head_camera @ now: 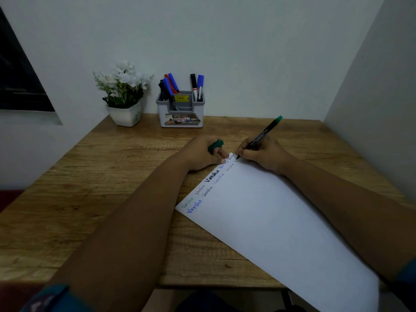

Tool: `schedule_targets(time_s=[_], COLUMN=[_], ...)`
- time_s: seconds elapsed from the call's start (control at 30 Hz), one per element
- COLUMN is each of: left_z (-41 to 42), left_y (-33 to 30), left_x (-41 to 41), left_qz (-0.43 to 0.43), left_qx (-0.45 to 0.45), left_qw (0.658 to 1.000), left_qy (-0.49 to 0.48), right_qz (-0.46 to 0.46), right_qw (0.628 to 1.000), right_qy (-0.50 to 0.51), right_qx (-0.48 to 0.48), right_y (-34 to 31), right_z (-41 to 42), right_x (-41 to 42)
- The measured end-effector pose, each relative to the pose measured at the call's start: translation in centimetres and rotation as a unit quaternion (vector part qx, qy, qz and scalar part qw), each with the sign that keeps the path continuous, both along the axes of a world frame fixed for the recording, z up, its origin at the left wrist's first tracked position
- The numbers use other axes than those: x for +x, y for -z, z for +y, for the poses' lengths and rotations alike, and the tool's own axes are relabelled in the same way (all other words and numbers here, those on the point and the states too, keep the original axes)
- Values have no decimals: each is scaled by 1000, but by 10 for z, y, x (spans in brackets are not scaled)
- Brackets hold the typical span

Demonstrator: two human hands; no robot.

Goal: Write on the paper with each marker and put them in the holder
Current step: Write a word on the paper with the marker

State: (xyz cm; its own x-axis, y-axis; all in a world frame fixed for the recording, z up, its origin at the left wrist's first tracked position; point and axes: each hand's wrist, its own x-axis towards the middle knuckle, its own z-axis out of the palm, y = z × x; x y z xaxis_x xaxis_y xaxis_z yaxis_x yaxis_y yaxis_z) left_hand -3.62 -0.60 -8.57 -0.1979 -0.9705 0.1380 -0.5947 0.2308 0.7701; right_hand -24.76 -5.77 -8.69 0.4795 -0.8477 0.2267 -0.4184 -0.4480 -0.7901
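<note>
The step in hand looks like writing with the green marker (262,135); the right hand (261,154) grips it in a pen hold, tip down on the paper (270,221) at the far end of the second line of words, tail slanting up toward 1 o'clock; the left hand (203,154) lies just at 9 o'clock of the tip, fingertips pressing the paper's top edge while its curled fingers hold the green cap (215,146). Two lines of the same word, in black, blue and fainter inks, run along the paper's upper edge, so the task seems well along; seven or so markers already stand in the holder (181,109) at 12 o'clock, against the wall.

Next, by my reckoning: finish the word, bring cap and marker together, press until it seats, then reach forward and drop it upright into a compartment with room; the left one looks crowded.

The counter (90,176) is wood-grained; a white pot of white flowers (123,91) stands at 11 o'clock, just beside the holder; pale walls close in behind and at 3 o'clock; a dark window shows at 9 o'clock.
</note>
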Motion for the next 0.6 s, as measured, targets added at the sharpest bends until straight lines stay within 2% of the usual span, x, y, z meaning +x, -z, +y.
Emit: schedule_targets(time_s=[0.43,0.6], left_z=[1,2], left_y=[-1,-1], left_x=[-1,-2], left_qz=[-11,-11], left_qx=[-11,-11], left_qw=[1000,1000], left_qy=[20,20], right_qz=[30,-78], right_qw=[999,996], right_qy=[-8,2], right_qx=[-19,47], right_y=[-2,1], right_z=[1,0], right_x=[1,3])
